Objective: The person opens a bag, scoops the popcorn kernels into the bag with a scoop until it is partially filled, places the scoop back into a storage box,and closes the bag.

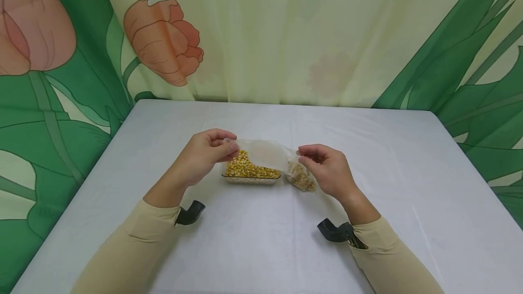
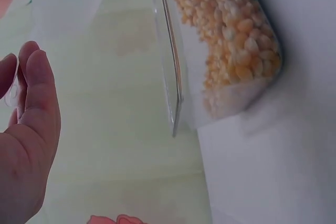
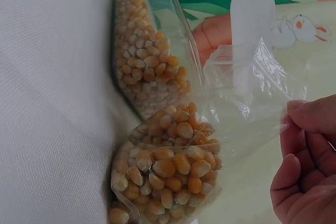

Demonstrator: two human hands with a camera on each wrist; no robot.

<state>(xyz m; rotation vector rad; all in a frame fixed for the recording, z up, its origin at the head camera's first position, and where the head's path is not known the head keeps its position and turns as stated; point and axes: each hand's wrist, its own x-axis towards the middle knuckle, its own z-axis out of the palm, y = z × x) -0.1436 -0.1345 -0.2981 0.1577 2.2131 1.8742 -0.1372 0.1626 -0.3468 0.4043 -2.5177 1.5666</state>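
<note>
Outside the left wrist view: corn bag (image 3: 168, 174) in right hand (image 1: 332, 172)

Head view looks forward and down; both wrist views (turned sideways, much nearer) share the corn container (image 1: 251, 178).

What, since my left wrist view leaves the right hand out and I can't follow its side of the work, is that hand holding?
Observer: The right hand pinches the upper part of a clear plastic bag between thumb and fingers.

Operator: Thanks. My view misses that bag too, so is anything inside it?

Observer: Yes, the right wrist view shows corn kernels gathered in its lower part.
</note>
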